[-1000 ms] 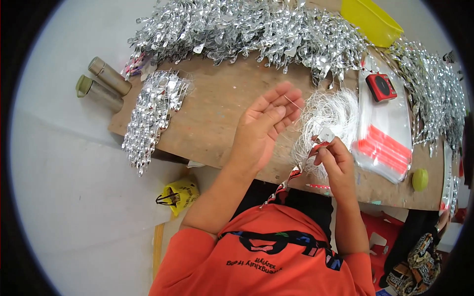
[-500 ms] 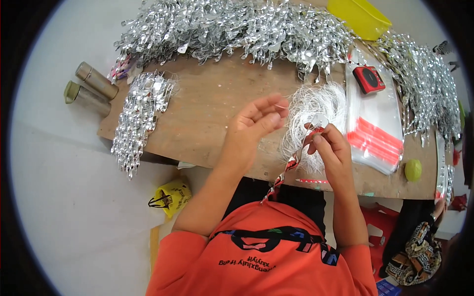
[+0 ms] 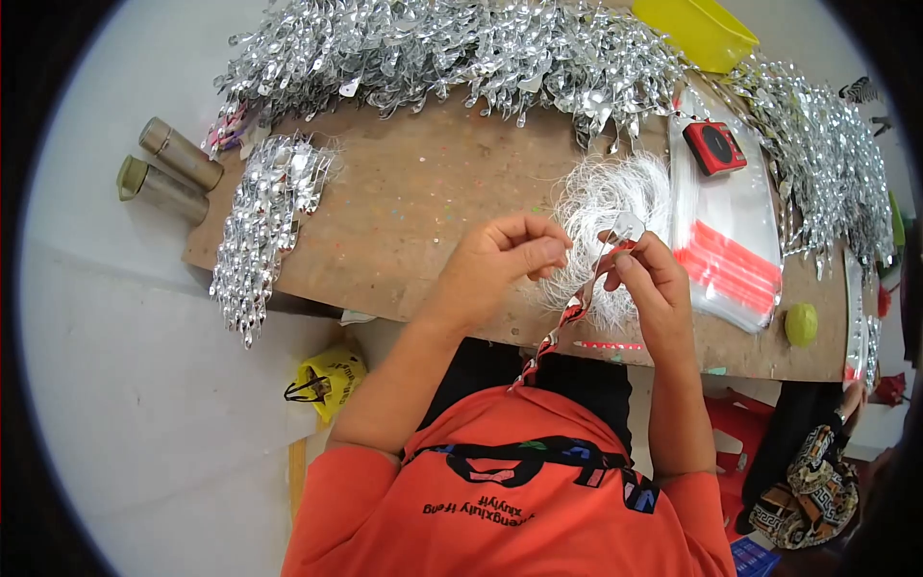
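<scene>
Silver-and-red foil spiral, near bench front edge: right hand fingers pinch its top; left hand fingers pinched, apparently on white thread. Step: tying; steady tension needed.

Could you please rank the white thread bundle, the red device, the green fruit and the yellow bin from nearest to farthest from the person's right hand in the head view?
From the right hand:
1. White thread bundle, right against the hand, just above and left of it.
2. Red device, above and right.
3. Green fruit, right, near the board's edge; close to the device's distance.
4. Yellow bin, at the top, far edge.
</scene>
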Tool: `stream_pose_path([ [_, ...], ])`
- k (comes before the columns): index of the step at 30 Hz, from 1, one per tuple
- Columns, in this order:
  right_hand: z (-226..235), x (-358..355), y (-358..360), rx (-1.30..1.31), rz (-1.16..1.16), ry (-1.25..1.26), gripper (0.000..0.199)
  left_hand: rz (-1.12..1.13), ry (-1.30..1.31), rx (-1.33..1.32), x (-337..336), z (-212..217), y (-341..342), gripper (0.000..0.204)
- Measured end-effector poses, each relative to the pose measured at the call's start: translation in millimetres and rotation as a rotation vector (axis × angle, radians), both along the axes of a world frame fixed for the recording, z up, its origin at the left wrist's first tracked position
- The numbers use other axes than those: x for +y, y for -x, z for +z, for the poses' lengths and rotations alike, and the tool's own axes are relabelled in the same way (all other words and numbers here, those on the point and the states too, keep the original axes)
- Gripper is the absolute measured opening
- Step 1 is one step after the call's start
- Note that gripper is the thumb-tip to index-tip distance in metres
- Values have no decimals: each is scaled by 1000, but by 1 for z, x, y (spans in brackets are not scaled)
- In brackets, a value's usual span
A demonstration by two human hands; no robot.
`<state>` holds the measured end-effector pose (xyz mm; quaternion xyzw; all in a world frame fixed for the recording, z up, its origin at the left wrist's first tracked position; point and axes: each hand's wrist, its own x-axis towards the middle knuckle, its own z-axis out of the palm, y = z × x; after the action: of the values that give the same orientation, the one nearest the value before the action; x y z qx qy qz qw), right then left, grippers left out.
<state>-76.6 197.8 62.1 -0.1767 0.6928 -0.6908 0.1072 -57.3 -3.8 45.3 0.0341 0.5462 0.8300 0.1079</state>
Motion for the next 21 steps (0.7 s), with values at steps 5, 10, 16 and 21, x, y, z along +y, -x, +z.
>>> stream_pose_path([
  [5, 0, 0, -1, -28, -7, 10, 21, 99, -127, 29, -11, 24, 7, 15],
  [10, -2, 0, -1, -38, 0, 24, 21, 141, -93, 41, -7, 26, 9, 15],
  [16, -3, -3, -2, -31, -32, 101, 12, 223, 229, 144, 15, 24, 3, 14],
  [21, -7, -2, -3, 5, -12, 83, 11, 279, 715, 491, 34, 21, -8, 27],
])
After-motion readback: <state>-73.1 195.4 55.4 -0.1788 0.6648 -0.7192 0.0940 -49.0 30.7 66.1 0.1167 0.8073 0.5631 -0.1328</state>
